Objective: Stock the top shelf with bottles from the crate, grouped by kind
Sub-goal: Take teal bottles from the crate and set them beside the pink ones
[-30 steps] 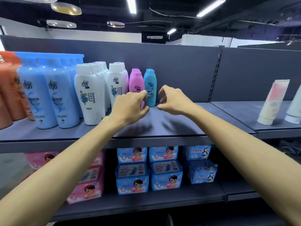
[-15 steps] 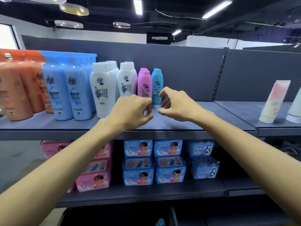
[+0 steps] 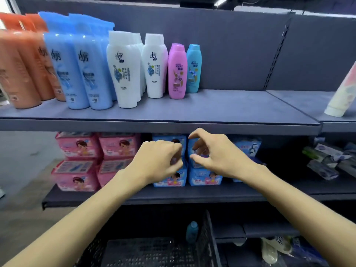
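You are holding both hands empty in front of the lower shelf: your left hand (image 3: 159, 162) is curling its fingers loosely round nothing, and your right hand (image 3: 219, 157) is keeping thumb and forefinger apart. The small bottle (image 3: 191, 231) is standing at 6 o'clock, apparently inside the crate (image 3: 146, 251) by its right wall. It is looking like light, stiff, smooth plastic, probably slippery, so try wrapping the body just under the cap. Its likely match, the teal bottle (image 3: 193, 69), is standing at 12 o'clock on the top shelf (image 3: 231, 106) just beside a pink bottle (image 3: 176, 71), with bare shelf running toward 2 o'clock. The lower shelf's edge and the crate wall are lying across your reach, and blue packs (image 3: 205, 178) are sitting close behind your fingers.
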Motion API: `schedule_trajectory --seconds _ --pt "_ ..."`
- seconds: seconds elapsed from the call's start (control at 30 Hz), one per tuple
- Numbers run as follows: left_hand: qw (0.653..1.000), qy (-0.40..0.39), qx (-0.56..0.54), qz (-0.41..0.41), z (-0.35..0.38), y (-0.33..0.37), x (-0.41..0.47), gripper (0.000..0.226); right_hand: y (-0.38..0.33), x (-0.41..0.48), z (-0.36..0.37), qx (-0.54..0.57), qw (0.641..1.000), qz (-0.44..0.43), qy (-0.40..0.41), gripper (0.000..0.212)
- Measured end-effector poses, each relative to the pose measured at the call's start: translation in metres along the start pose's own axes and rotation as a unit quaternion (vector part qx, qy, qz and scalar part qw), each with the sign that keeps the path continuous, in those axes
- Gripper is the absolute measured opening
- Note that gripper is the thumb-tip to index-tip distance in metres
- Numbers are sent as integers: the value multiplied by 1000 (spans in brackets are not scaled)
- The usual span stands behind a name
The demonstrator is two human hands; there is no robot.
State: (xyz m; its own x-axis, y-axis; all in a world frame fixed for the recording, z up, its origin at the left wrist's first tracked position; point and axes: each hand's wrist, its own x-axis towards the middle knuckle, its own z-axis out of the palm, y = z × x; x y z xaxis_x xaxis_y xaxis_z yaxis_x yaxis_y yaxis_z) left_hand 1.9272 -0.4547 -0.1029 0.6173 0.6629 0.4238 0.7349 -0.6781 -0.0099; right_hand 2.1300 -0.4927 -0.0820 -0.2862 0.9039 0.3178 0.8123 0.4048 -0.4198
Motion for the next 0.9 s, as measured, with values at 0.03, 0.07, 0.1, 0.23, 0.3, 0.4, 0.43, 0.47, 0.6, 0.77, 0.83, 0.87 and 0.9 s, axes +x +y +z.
schedule_trajectory --seconds 0.03,0.07,0.1,0.23,0.3,0.4,0.43,0.47,0.6,0.77,0.83,0.87,0.9 --pt "1000 -3 -4 -5 9 1 -6 20 5 -4 9 -2 1000 0 -13 40" --pt "1000 -5 -4 -10 19 2 -12 19 9 -8 17 -5 1000 0 -26 41" --pt "1000 -8 2 -13 28 2 -18 19 14 -12 25 -6 999 3 -39 41" --pt "999 -42 10 -19 65 5 -41 20 32 -25 60 1 995 29 -93 41" --pt "998 -64 -7 -26 83 7 -53 19 41 -32 79 16 991 42 -124 40" --pt "995 -85 -28 -48 108 13 -71 18 51 -43 106 24 985 65 -159 39" --pt "994 -91 -32 -58 115 15 -77 18 55 -47 114 26 983 75 -166 40" --pt "992 -95 -37 -68 122 18 -82 18 58 -51 122 29 981 86 -172 42" --pt "986 -110 -64 -106 146 28 -99 19 72 -67 149 45 968 148 -198 50" --pt "980 -136 -76 -122 169 37 -112 18 86 -80 177 56 953 209 -210 50" --pt "979 -140 -77 -129 175 39 -115 17 89 -83 187 57 948 228 -215 50" --pt "978 -142 -78 -133 178 40 -116 17 90 -84 192 59 946 235 -216 50" --pt "977 -144 -76 -138 181 40 -117 17 92 -85 197 62 944 242 -217 50"
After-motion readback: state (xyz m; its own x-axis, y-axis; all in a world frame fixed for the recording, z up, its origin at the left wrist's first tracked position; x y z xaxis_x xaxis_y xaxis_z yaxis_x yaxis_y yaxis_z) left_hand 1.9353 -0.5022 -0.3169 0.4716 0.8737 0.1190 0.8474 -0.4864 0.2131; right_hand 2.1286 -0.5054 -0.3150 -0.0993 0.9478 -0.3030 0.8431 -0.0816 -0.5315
